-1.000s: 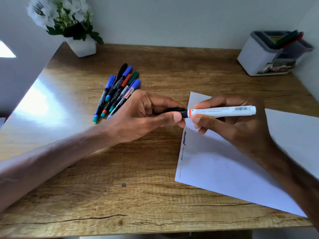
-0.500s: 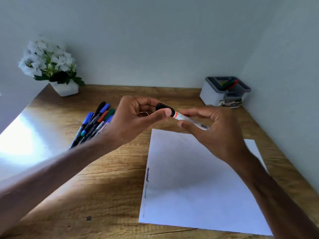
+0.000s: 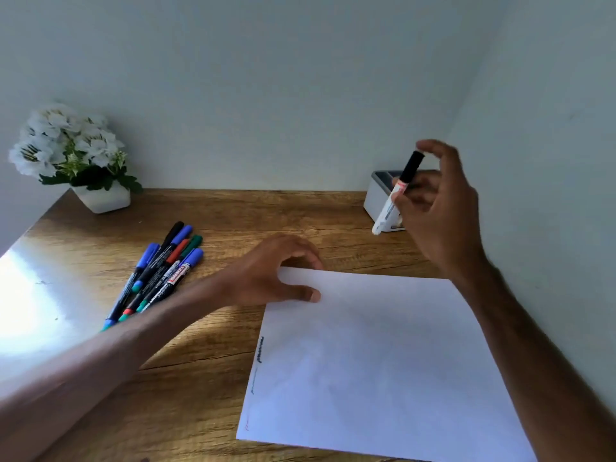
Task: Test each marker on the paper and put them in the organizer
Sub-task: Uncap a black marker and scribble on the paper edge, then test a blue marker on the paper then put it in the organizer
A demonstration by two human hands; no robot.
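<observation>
While the white marker (image 3: 386, 213) hangs over the far right of the surface (image 3: 240, 218), we enter the hazards first.

Item, right grip (image 3: 436, 211): raised clear of the surface, fingertips pinching the marker on its barrel, black cap up, tail end down just in front of the organizer (image 3: 375, 199). The pinch looks light to us. A slip would drop the marker short of the box.

Item, organizer: far right, near the wall, mostly hidden behind the right grip. With the opening covered, we judge the tail could catch the rim or nudge the box rather than enter a compartment.

Item, left grip (image 3: 266, 275): on the far left corner of the paper (image 3: 366, 355), thumb flat on the sheet, fingers curved past the far edge. Whether they pinch the corner we cannot tell. A careless lift could drag the sheet.

Item, loose markers (image 3: 163, 271): a capped fan left of the paper, near ends hidden by the left forearm. A sweep of that arm would scatter them.

Item, test scribbles (image 3: 260, 350): along the paper's left edge.

Item, potted white flowers (image 3: 73, 155): far left, well apart.
</observation>
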